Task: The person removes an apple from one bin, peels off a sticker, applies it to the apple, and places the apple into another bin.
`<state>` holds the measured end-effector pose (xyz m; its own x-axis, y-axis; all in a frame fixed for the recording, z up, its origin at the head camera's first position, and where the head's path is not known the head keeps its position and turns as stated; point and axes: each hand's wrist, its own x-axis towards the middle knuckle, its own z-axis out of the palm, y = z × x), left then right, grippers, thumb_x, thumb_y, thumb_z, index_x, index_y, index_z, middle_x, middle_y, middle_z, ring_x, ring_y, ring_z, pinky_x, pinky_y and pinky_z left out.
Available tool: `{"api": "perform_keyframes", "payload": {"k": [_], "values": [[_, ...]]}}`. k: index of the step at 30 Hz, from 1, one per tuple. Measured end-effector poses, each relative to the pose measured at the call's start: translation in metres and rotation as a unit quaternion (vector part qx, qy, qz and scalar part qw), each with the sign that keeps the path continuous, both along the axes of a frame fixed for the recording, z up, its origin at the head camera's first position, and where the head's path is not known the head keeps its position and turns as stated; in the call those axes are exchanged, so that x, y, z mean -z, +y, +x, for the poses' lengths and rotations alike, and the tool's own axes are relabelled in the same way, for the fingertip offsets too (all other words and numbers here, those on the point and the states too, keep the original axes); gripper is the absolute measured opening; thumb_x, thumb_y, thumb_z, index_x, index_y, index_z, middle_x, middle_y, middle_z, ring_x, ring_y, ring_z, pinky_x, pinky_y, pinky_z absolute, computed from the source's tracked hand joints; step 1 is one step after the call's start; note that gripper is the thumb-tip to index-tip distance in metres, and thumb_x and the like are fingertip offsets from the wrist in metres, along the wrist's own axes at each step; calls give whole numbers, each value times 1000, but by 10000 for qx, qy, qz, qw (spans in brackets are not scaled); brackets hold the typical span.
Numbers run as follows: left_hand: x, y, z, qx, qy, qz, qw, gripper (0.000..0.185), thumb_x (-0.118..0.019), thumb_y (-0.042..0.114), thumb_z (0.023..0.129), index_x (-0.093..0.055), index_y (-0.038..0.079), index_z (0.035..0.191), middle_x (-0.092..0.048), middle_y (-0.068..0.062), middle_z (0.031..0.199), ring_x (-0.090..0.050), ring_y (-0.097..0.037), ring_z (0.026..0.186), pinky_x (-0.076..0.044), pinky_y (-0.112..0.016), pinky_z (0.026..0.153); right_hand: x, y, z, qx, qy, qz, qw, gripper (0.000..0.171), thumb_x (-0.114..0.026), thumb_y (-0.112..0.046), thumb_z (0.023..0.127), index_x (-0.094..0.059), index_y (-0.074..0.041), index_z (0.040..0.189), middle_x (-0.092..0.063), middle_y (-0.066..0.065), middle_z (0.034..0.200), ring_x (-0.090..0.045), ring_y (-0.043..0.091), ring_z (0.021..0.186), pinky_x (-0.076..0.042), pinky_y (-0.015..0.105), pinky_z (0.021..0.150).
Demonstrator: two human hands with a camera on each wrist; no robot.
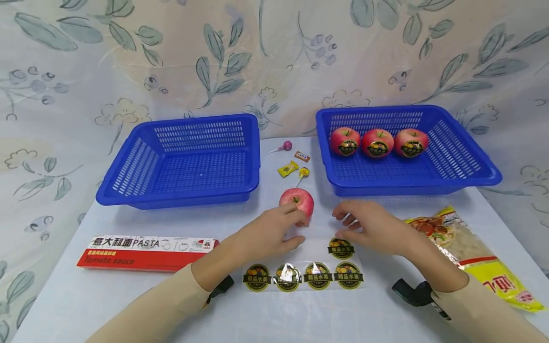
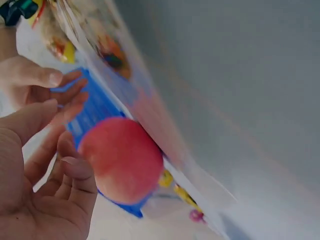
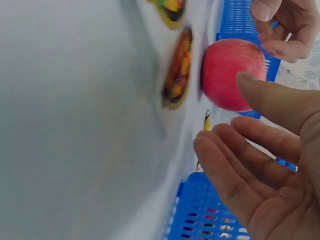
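A red apple (image 1: 305, 199) sits on the white table between the two baskets and my hands. My left hand (image 1: 274, 229) is beside its near side, fingers loosely bent, and overlaps it in the head view; in the left wrist view the apple (image 2: 122, 160) shows just past the fingers, which hold nothing. To the right, my right hand (image 1: 373, 227) hovers with relaxed fingers and thumb apart, nothing between them. Below that hand lies a round black-and-gold fruit sticker (image 1: 341, 248). A clear sheet with a row of similar stickers (image 1: 318, 276) is nearer the front.
At back left stands a blue basket (image 1: 177, 196); another blue basket (image 1: 411, 187) at back right contains three stickered apples (image 1: 378, 143). Wrapped candies (image 1: 288, 169) and lollipops (image 1: 287, 145) lie between them. A pasta box (image 1: 146, 255) is at left, a yellow food bag (image 1: 476, 259) at right.
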<state>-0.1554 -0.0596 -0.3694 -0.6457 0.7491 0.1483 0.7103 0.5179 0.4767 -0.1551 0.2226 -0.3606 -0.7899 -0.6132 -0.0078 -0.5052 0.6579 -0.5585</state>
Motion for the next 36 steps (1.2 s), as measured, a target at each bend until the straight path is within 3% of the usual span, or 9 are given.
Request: {"api": "perform_keyframes", "payload": {"k": [4,9,15,20,26,30,36], "values": [[1,14,3,356,-288,-500,9977,30,-71,25,98,-66,13,124,-63,1,120,-61,-11,97,-52,-22,91,7,5,6,-72,106,52,9999,30,-83,-19,87,-69,-7,111,-70,0,100,-66,13,88,-59,30,73],[2,29,6,560,-366,-1208,9904,45,-69,34,99,-59,13,138,-59,0,130,-60,-10,115,-48,-24,104,14,8,11,-125,51,317,9994,30,-85,-21,85,-71,-11,110,-64,-7,96,-59,8,84,-54,24,70],[8,37,6,677,-362,-1717,9821,62,-69,43,98,-49,13,148,-51,-1,133,-59,-8,107,-49,-22,100,19,9,13,-73,207,415,9989,28,-86,-24,84,-70,-16,105,-58,-10,91,-53,6,80,-50,26,71],[12,42,4,724,-311,-1766,9811,60,-69,42,98,-50,14,148,-49,-1,130,-58,-8,102,-50,-19,95,21,10,13,-15,242,342,9991,25,-86,-24,84,-67,-18,98,-56,-10,88,-51,6,78,-47,26,69],[13,44,2,749,-366,-1694,9820,57,-72,38,97,-54,14,145,-48,-1,131,-60,-10,106,-49,-19,97,22,11,13,-93,295,141,9994,19,-79,-7,89,-64,-18,94,-58,-11,87,-53,4,77,-48,25,69],[14,43,2,754,-471,-1677,9818,59,-73,38,96,-54,13,147,-47,-2,134,-58,-10,113,-47,-18,100,19,14,11,-262,100,-247,9993,19,-72,-1,94,-64,-18,92,-61,-11,87,-56,3,79,-51,25,71],[15,39,1,851,-499,-1689,9807,63,-74,39,95,-53,13,149,-48,-2,136,-55,-9,118,-45,-18,104,7,18,12,-344,-282,-988,9941,14,-66,-8,100,-62,-21,96,-65,-10,89,-65,7,85,-56,27,77]]}}
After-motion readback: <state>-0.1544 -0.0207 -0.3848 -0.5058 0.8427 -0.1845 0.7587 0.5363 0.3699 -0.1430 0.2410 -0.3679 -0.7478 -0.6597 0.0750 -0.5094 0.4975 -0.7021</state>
